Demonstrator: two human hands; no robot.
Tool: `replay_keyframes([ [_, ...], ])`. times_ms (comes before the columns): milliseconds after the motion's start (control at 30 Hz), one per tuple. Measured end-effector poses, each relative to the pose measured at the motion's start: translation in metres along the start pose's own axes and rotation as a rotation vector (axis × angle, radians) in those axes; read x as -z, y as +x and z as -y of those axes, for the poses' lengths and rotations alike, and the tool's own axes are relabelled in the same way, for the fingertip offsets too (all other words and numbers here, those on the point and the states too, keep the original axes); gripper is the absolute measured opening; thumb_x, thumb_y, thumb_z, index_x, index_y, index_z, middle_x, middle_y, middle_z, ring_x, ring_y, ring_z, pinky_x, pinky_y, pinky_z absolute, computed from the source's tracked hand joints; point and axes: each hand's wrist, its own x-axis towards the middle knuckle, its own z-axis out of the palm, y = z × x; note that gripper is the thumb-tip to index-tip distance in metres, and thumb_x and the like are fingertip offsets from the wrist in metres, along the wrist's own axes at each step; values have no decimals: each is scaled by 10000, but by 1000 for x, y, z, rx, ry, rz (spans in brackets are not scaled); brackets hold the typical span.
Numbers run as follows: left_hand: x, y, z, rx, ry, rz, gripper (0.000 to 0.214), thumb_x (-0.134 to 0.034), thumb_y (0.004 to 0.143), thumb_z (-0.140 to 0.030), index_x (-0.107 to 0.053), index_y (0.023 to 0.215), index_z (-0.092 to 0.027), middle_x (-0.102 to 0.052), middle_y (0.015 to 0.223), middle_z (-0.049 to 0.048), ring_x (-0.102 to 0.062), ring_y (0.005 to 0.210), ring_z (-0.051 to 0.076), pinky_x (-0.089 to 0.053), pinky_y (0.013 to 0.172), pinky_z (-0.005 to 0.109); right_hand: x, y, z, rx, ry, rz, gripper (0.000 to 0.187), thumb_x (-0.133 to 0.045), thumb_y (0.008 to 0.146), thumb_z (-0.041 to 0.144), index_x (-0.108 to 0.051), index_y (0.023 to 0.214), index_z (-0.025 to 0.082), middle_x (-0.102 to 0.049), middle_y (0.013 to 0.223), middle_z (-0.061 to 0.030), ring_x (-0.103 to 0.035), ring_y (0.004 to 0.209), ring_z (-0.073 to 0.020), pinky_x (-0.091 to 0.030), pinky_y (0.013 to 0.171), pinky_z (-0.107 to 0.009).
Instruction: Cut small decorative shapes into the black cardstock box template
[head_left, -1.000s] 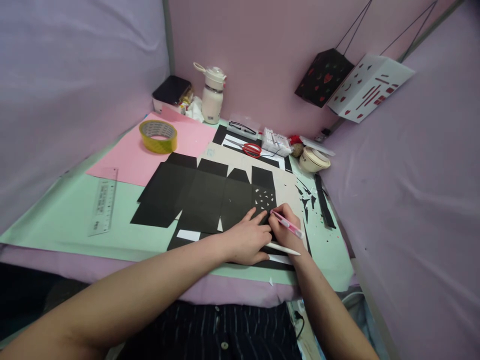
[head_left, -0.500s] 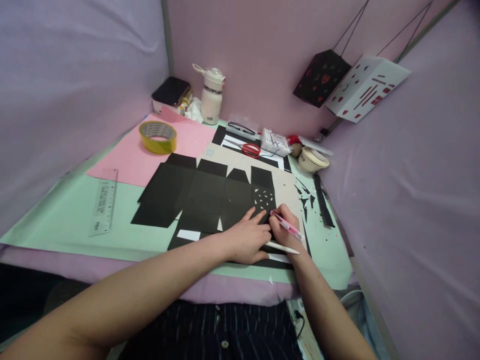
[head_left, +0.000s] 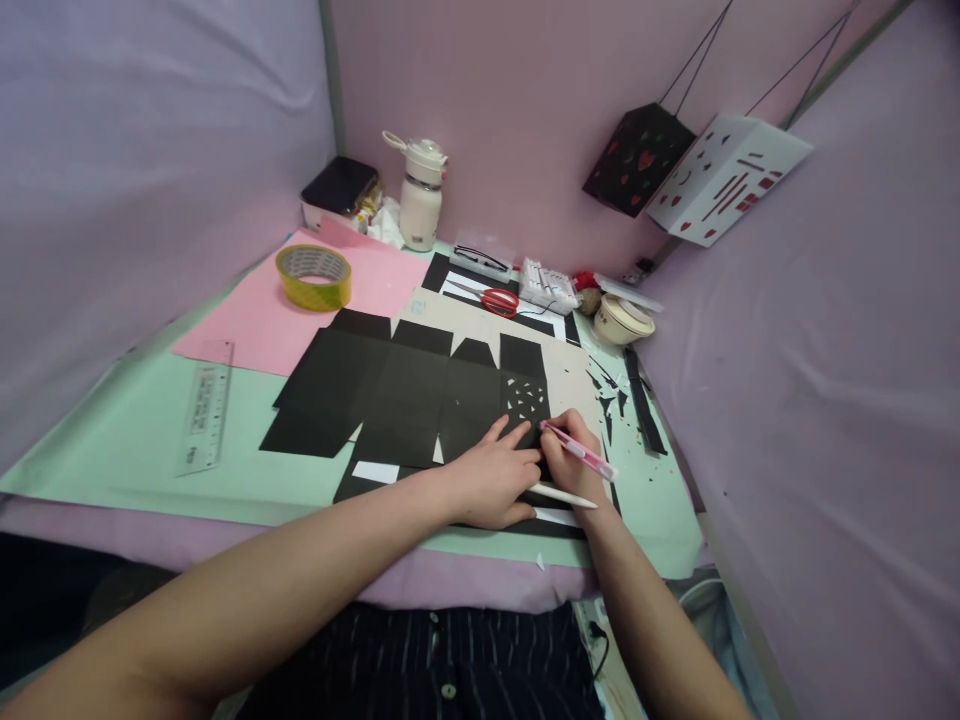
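My left hand (head_left: 495, 480) lies flat with spread fingers on a black card sheet (head_left: 405, 390), a box shape with cut tabs and fold lines. In my right hand (head_left: 574, 455) is a slim pink craft knife (head_left: 585, 455), gripped like a pen. Its tip meets the card just below a patch of small cut-out holes (head_left: 526, 398) and beside my left fingertips. A white pencil-like stick (head_left: 564, 495) lies between my left hand and right wrist; one end is hidden. Beneath the card is a pale grey board (head_left: 566, 375).
Behind stand red-handled scissors (head_left: 499, 302), a white box (head_left: 549, 287), a bottle (head_left: 421, 200) and a bowl (head_left: 622, 320). Yellow tape (head_left: 315, 292) sits on pink paper (head_left: 240, 325). A clear ruler (head_left: 205, 410) lies left, black scraps (head_left: 611, 400) right. Two paper lanterns (head_left: 724, 180) hang above.
The rear end of the pink craft knife has swung slightly to the right, its tip staying at about the same spot. My left hand keeps its place on the card.
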Motion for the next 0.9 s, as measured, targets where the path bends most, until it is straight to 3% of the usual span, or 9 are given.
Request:
replay_keyframes([
  [900,1,0,-1,2,-19,-5,293,-590,825,-413,-656,945,-154,-617,1128,91,-302,1328,415,-161,1072,622,-3,2,-1,-11,7,26,47,-480,756,244,-461,719,224,-499,584,47,-449,524,-131,-353,524,-243],
])
